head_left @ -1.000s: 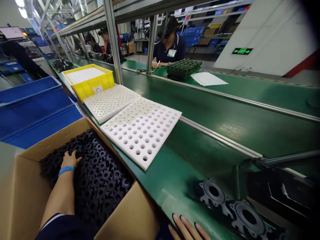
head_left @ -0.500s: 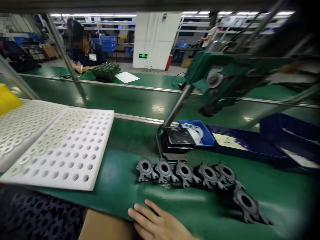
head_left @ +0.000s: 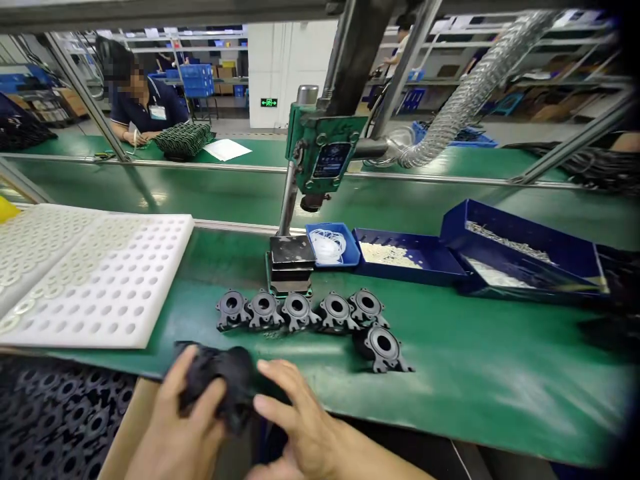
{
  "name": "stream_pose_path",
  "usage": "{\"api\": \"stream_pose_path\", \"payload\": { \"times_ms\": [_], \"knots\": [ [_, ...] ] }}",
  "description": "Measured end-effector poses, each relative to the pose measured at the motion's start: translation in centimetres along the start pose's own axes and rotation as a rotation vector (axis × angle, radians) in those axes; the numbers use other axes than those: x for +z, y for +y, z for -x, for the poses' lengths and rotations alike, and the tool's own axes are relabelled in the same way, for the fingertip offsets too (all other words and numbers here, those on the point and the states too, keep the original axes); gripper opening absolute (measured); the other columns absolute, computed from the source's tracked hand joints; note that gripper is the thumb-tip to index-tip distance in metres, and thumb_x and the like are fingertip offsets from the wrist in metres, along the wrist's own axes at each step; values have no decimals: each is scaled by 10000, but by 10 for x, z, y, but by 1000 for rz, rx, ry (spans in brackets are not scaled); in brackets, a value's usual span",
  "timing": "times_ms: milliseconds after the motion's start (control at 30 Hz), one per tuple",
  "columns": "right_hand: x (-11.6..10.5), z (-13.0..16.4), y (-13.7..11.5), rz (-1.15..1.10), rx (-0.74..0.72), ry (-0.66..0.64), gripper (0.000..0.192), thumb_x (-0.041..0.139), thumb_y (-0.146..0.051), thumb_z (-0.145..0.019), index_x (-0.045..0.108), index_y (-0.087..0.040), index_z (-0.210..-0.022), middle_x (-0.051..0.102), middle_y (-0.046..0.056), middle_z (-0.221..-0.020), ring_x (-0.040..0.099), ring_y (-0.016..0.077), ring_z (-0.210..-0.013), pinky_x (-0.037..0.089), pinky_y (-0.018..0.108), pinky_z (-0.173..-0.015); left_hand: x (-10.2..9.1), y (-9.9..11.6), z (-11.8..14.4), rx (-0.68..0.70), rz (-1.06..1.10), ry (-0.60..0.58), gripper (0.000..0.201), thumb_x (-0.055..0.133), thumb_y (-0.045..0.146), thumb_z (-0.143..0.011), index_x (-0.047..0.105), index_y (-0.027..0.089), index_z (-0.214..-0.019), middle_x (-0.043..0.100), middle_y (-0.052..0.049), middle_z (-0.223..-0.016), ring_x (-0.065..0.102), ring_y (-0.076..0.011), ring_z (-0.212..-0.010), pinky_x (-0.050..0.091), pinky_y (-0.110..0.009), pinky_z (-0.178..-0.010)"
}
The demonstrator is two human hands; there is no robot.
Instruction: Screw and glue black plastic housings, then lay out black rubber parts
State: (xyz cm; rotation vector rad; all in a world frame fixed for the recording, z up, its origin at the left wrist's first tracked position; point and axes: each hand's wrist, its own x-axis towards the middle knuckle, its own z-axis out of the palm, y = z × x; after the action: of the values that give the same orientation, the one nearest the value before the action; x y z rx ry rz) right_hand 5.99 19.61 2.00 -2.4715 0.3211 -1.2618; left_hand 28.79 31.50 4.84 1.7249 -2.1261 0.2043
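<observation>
My left hand (head_left: 183, 420) grips a black plastic housing (head_left: 233, 377) above the near edge of the green bench; the part is blurred. Just to its right, my right hand (head_left: 303, 417) has thumb and fingers apart, fingertips close to the housing; whether they touch it I cannot tell. Beyond the hands, several black housings with round bores stand in a row, one of them the leftmost housing (head_left: 232, 308). A single housing (head_left: 384, 347) sits nearer at the row's right end. More black parts (head_left: 65, 420) fill a cardboard box (head_left: 123, 427) at lower left.
A green press (head_left: 325, 157) stands behind the row on its black base (head_left: 291, 257). White foam trays (head_left: 135, 287) holding pale rings lie left. Blue bins (head_left: 413, 260) with small white parts line the back right. Across the bench a person (head_left: 150, 107) works.
My left hand has come into view with a black housing in it. My right hand has moved beside it. The view has turned, shifting the bench things left.
</observation>
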Motion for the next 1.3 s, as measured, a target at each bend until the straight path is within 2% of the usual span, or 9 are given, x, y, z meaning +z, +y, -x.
{"api": "stream_pose_path", "payload": {
  "times_ms": [133, 233, 367, 433, 600, 733, 833, 1100, 1300],
  "knots": [
    [-48, 28, 2, 166, 64, 1, 522, 673, -448, -962, 534, -196, -1398, 579, 168, -1386, 552, 253, -1354, 535, 413, -1101, 29, 64, -42, -3, 52, -12, 422, 551, 235, -946, 602, 264, -1365, 352, -188, -1604, 610, -363, -1272, 652, -462, -897],
    [-70, 44, 6, 243, 153, -37, 330, 634, -260, -985, 634, -173, -1303, 609, 166, -1351, 588, 245, -1295, 578, 382, -1046, 52, 81, -67, 87, 44, 41, 368, 406, 302, -1035, 605, 235, -1337, 422, -215, -1539, 666, -338, -1172, 654, -451, -831],
    [-81, 57, 9, 386, 240, -24, 299, 574, -143, -980, 663, -150, -1266, 656, 180, -1321, 659, 233, -1179, 608, 358, -943, 57, 74, -83, 167, 0, 104, 576, 401, 524, -1053, 484, 109, -1444, 571, -246, -1404, 682, -294, -1140, 620, -376, -815],
    [-86, 58, 9, 458, 255, -2, 293, 589, -129, -970, 672, -149, -1250, 686, 177, -1296, 691, 210, -1058, 588, 346, -885, 50, 69, -86, 192, -9, 95, 598, 412, 547, -1050, 516, 67, -1390, 662, -215, -1307, 681, -278, -1128, 576, -371, -822],
    [-102, 54, 8, 596, 315, 10, 231, 668, -230, -969, 727, -240, -1192, 751, 62, -1238, 664, 186, -981, 418, 362, -951, 34, 63, -85, 213, 111, 35, 266, 433, 389, -1090, 652, 242, -1051, 774, -2, -1111, 687, -199, -904, 387, -405, -806],
    [-109, 53, 10, 614, 358, 42, 220, 717, -301, -946, 745, -298, -1164, 771, 11, -1177, 651, 197, -1102, 313, 375, -1094, 35, 56, -79, 145, 237, 34, 198, 508, 329, -1062, 608, 243, -914, 743, -31, -1014, 612, -242, -990, 348, -420, -906],
    [-111, 55, 14, 595, 385, 57, 200, 714, -314, -949, 747, -302, -1146, 762, 23, -1187, 642, 207, -1155, 240, 400, -1185, 40, 53, -79, 182, 277, 0, 127, 537, 209, -1031, 575, 228, -911, 705, -44, -1000, 552, -254, -1044, 338, -430, -978],
    [-122, 65, 27, 535, 412, -11, 218, 617, -249, -996, 729, -273, -1181, 588, 137, -1445, 497, 286, -1413, 298, 529, -1203, 37, 60, -114, 453, 277, -215, 223, 504, -12, -921, 570, 201, -924, 650, -38, -1103, 537, -227, -1084, 287, -470, -1139],
    [-122, 63, 34, 536, 397, -22, 225, 616, -258, -996, 720, -270, -1195, 607, 124, -1431, 513, 283, -1403, 323, 526, -1203, 27, 62, -144, 671, 190, -322, 424, 556, 2, -882, 636, 283, -1190, 624, -38, -1188, 572, -215, -981, 367, -480, -1139]
  ]
}}
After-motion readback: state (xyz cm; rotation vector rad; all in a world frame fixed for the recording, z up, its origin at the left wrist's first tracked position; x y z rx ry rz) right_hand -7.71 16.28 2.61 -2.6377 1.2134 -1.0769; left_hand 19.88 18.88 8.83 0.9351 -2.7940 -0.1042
